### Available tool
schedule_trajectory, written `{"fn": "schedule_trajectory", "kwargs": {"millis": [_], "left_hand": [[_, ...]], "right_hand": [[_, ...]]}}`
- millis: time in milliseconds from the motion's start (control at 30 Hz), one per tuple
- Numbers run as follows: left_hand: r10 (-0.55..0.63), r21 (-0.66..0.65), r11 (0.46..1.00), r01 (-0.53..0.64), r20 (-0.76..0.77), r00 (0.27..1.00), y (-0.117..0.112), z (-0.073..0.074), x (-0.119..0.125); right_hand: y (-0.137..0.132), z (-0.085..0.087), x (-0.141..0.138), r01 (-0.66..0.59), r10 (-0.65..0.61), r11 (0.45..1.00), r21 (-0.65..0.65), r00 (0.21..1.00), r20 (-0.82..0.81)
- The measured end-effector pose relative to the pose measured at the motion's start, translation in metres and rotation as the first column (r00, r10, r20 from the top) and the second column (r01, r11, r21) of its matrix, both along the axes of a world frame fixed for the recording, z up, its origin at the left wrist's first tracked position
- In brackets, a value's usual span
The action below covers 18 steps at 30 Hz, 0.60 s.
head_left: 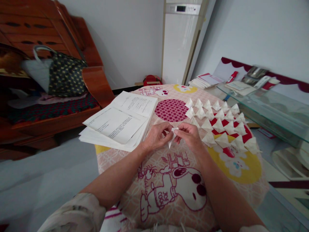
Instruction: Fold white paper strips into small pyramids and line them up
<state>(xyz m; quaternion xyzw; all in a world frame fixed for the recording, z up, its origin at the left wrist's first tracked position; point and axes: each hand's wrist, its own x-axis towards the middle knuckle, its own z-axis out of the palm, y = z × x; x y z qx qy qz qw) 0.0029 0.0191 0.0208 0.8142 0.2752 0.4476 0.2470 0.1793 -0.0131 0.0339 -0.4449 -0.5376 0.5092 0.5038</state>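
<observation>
Left hand point(158, 136), right hand point(189, 133) pinching folded paper point(170, 141).

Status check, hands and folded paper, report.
Left hand, right hand: pinching one small white folded paper piece. White printed paper stack left, rows of pointed white paper shapes right; neither blocks the hands.

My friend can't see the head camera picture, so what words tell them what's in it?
A left hand and a right hand pinch a small folded white paper above a patterned tablecloth. To their right stand rows of white paper shapes; to their left lies a stack of printed sheets.
</observation>
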Motion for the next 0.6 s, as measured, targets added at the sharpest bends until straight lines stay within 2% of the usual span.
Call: {"fn": "schedule_trajectory", "kwargs": {"millis": [300, 600], "left_hand": [[-0.008, 0.007, 1.0, 0.009, -0.094, 0.996, -0.0028, -0.0009, 0.0032], [-0.055, 0.004, 0.998, 0.056, -0.091, 0.994, -0.0032, -0.0019, 0.0035]], "right_hand": [[-0.0026, -0.001, -0.0048, 0.161, -0.165, 0.986, 0.046, 0.979, 0.116], [-0.0014, -0.0016, -0.0034, 0.189, -0.202, 0.979, 0.076, 0.954, 0.22]]}}
